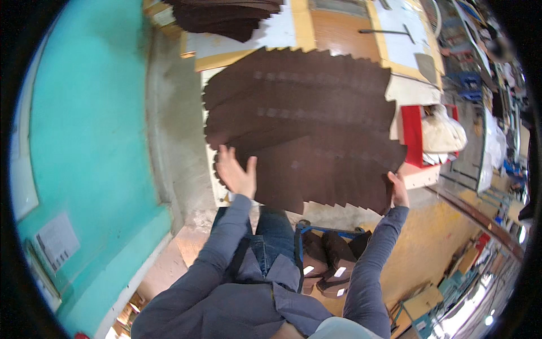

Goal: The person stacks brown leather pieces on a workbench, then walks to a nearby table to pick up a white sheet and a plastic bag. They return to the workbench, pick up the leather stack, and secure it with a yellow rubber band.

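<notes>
In the head view, the left hand (236,174) lies open and flat on the near left edge of a fanned stack of dark brown sheets (305,124) on the table (293,25). The right hand (399,189) grips the stack's near right corner, and a red crate (412,133) stands just beside it.

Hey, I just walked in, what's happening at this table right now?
A person is leaning over a worktable covered with fanned-out stacks of dark brown sheets. The left hand rests flat on the near-left edge of the stack, fingers spread. The right hand grips the stack's near-right corner. Another dark pile lies at the far end, and a blue crate holding more brown pieces sits on the floor below.
</notes>
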`<state>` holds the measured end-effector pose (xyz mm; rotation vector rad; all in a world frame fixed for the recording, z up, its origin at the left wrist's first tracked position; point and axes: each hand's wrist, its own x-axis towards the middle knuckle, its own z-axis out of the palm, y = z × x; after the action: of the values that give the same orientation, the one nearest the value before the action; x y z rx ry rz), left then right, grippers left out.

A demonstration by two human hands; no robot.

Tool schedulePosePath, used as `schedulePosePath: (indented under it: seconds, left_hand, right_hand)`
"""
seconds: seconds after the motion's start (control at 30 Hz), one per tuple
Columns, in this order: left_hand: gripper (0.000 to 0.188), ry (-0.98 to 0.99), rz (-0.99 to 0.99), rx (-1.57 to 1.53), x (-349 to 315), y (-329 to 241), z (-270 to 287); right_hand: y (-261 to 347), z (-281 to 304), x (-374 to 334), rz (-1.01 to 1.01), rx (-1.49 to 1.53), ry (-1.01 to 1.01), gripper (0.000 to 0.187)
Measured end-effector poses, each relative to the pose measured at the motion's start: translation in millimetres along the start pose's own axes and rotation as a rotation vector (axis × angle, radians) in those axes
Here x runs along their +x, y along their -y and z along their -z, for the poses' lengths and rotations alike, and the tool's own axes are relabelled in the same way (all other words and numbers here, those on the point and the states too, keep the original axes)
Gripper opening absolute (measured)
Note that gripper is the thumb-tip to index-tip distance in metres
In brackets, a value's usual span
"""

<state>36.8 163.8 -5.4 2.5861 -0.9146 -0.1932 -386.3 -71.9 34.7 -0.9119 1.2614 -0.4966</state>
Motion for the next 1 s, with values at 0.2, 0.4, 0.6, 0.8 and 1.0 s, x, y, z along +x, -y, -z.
schedulePosePath:
  seconds: [0.2, 0.4, 0.6, 0.8, 1.0]
  left_hand:
    - [0.077, -0.022, -0.131, 0.022, 12.2, 28.9, -15.1]
    - [0.077, -0.005, -0.151, 0.006, -7.7, -12.0, -26.5]
    - [0.080, 0.013, -0.059, -0.053, -37.1, -71.3, -56.2]
    - [0.079, 0.295, -0.164, -0.395, -67.8, -147.2, -69.9]
    - [0.073, 0.547, -0.326, -0.756, -47.7, -134.3, -61.8]
  right_hand:
    - [-13.1, -4.7, -13.4, -0.009, -0.054, 0.172, 0.090]
    - [-65.4, -3.0, 16.9, -0.236, 0.241, 0.029, 0.074]
    - [-14.9, -46.5, -4.1, -0.067, -0.001, 0.282, 0.092]
    - [2.6, -87.5, -22.0, -0.080, -0.033, 0.051, 0.072]
    - [-23.8, -91.8, -43.4, -0.191, 0.083, -0.069, 0.058]
